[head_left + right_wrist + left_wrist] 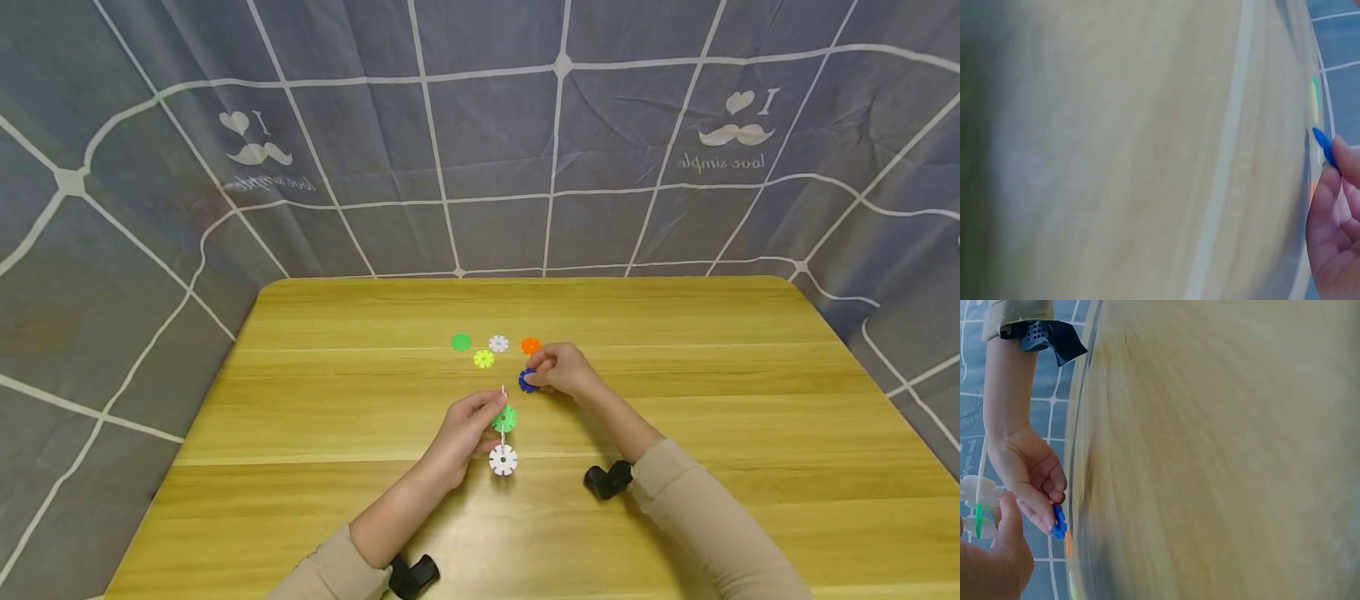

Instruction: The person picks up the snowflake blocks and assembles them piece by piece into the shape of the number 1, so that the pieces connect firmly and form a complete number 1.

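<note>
My left hand [459,433] grips a small chain of interlocked notched building discs. In the head view a green disc [507,418] and a white disc [503,460] face up, joined through discs seen edge-on. From the left wrist view, the chain's white discs [985,492] show beside the thumb. Between thumb and fingers my right hand [567,368] pinches a blue notched disc [527,381], also seen at the fingertips as a blue disc [1325,145] in the right wrist view. The blue disc is apart from the chain, just beyond it to the right.
Loose discs lie on the wooden table [337,400] beyond the hands: green [461,342], white [498,343], yellow [483,358] and orange [530,345]. Black wrist devices [607,480] sit at both cuffs. A grey curtain with white lines [495,150] hangs behind the table.
</note>
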The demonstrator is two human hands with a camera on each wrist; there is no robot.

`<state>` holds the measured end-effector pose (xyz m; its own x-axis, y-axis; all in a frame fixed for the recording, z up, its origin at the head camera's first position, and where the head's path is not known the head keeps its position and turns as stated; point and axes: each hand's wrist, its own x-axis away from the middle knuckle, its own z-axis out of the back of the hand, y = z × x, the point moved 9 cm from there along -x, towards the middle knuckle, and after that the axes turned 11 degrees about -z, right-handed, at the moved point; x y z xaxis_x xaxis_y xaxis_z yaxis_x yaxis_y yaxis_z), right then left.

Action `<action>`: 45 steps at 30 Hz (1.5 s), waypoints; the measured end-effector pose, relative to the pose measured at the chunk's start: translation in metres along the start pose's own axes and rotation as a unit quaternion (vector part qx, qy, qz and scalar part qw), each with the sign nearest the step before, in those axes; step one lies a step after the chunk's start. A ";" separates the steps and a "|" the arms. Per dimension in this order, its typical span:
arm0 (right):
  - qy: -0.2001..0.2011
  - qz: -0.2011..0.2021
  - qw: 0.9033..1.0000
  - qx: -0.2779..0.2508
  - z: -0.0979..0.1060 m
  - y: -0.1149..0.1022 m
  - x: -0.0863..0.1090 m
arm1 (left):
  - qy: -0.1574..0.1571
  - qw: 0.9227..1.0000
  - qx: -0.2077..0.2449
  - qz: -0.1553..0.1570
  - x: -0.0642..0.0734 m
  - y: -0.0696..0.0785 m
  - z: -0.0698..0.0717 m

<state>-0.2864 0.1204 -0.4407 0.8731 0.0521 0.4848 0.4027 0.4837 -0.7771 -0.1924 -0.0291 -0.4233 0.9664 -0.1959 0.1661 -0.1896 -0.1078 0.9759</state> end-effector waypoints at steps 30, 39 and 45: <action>-0.135 0.053 0.985 -0.095 -0.012 -0.027 0.034 | 0.010 1.000 -0.010 0.002 0.004 0.003 0.000; -0.145 0.076 0.983 -0.087 -0.013 -0.040 0.046 | 0.003 1.000 -0.008 0.001 0.001 0.000 -0.001; -0.149 0.084 0.982 -0.076 -0.013 -0.042 0.049 | -0.001 1.000 -0.007 0.000 0.000 0.000 -0.001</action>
<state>-0.2572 0.0912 -0.3899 0.8204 0.3846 0.4232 0.3166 0.3108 -0.8962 -0.1918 -0.0278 -0.4234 0.9662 -0.1971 0.1659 -0.1872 -0.0950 0.9777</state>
